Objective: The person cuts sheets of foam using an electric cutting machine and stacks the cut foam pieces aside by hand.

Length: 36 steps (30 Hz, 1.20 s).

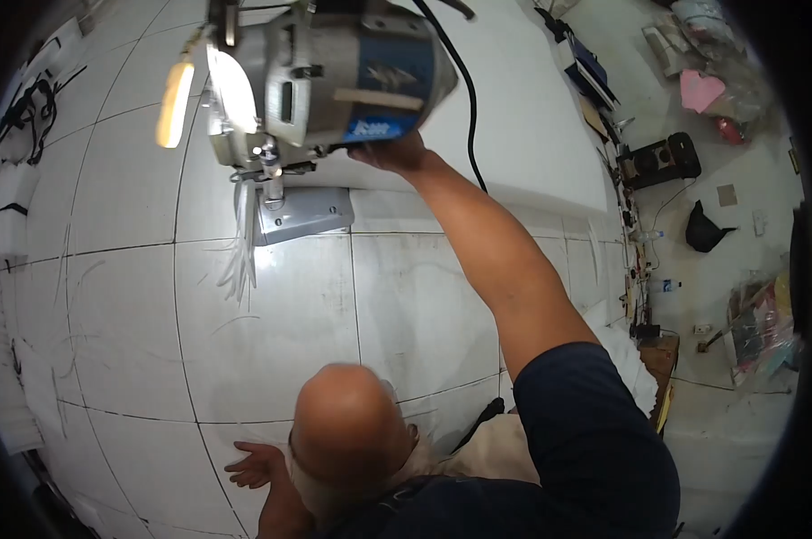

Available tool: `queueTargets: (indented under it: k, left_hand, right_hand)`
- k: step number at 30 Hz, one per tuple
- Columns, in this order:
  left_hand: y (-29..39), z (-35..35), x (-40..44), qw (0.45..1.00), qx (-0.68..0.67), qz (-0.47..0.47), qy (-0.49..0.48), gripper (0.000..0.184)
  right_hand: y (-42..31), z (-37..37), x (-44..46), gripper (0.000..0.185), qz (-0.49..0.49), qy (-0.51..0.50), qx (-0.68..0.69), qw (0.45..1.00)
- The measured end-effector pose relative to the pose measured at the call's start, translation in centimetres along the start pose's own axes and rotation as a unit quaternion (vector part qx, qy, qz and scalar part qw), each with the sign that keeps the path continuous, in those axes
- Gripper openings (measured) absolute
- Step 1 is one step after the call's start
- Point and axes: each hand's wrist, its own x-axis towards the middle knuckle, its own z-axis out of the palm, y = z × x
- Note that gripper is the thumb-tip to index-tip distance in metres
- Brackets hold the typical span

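A fabric cutting machine (329, 76) with a metal motor housing, a blue label and a grey base plate (307, 216) stands at the top of the view. My right hand (392, 153) reaches to the motor's underside and is closed on the machine; most of its fingers are hidden behind the housing. On the machine's left side sticks out a yellow handle (174, 106). Thin white strips (240, 247) hang beside the base plate. Low on the left, my left hand (257, 466) is open with its fingers apart, holding nothing, close to my bare bent knee (347, 418).
A thick white stack (532, 117) lies right of the machine, with a black cable (471, 117) running over it. White scraps lie on the tiled floor (271, 350). To the right are a black speaker (662, 162), a black cap (707, 229), bottles and plastic bags.
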Motion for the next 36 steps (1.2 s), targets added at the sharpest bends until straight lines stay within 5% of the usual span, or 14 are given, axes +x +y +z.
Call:
queueTargets:
  k: [3,4,6,10,12,16,18,20,21,23,26,28,33,36]
  left_hand:
    - [-1.3,0.7,0.1,0.999,0.017,-0.045,-0.010,0.083]
    - [-1.1,0.3,-0.2,0.997,0.033,-0.066,-0.006,0.083]
    - [-0.4,-1.8,0.0,0.998,0.008,-0.054,-0.031,0.083]
    - [0.7,-5.3,0.3,0.993,-0.024,-0.067,-0.094,0.080]
    - [0.9,-5.2,-0.1,0.993,-0.040,-0.071,-0.082,0.080]
    - [0.6,-4.4,-0.2,0.993,-0.059,-0.065,-0.080,0.082]
    - [0.6,-4.7,-0.1,0.993,-0.060,-0.067,-0.082,0.082]
    - [0.6,-5.2,0.0,0.992,-0.061,-0.075,-0.083,0.083]
    - [0.5,-5.0,-0.1,0.992,-0.065,-0.072,-0.077,0.082]
    - [0.8,-4.7,-0.2,0.992,-0.072,-0.080,-0.063,0.082]
    - [0.8,-5.0,0.1,0.997,-0.013,-0.072,-0.034,0.084]
    - [0.7,-5.6,1.3,0.997,-0.003,-0.054,-0.063,0.084]
    - [0.4,-8.9,8.0,0.963,0.023,0.068,-0.260,0.084]
    - [1.4,-11.7,13.6,0.907,-0.021,0.186,-0.378,0.085]
  right_hand:
    - [2.0,3.1,-2.5,0.038,-0.056,-0.002,0.096,0.994]
    - [1.0,1.3,-3.1,0.028,-0.168,0.129,-0.110,0.971]
    - [4.3,4.7,-6.3,0.028,-0.259,0.097,-0.439,0.855]
    - [3.7,-0.2,-8.9,0.053,-0.055,-0.117,-0.123,0.984]
    - [2.4,-3.7,-8.2,0.056,-0.081,-0.053,-0.206,0.974]
    - [4.7,-3.6,-8.3,0.056,0.036,-0.235,0.153,0.959]
    - [3.9,-3.9,-8.8,0.049,-0.079,-0.116,0.155,0.978]
    - [4.3,-3.8,-9.1,0.046,0.158,-0.249,0.569,0.768]
    - [3.8,-5.1,-8.5,0.052,0.020,-0.221,0.346,0.911]
    - [2.8,-5.4,-8.9,0.035,-0.060,-0.050,0.146,0.986]
    - [4.1,-3.1,-9.9,0.038,-0.066,-0.005,0.212,0.975]
    - [5.7,-1.5,-11.7,0.040,-0.165,0.028,-0.042,0.985]
    - [7.5,2.7,-13.4,0.059,-0.209,0.101,-0.114,0.966]
    - [5.5,0.2,-11.8,0.056,-0.146,0.165,0.053,0.974]
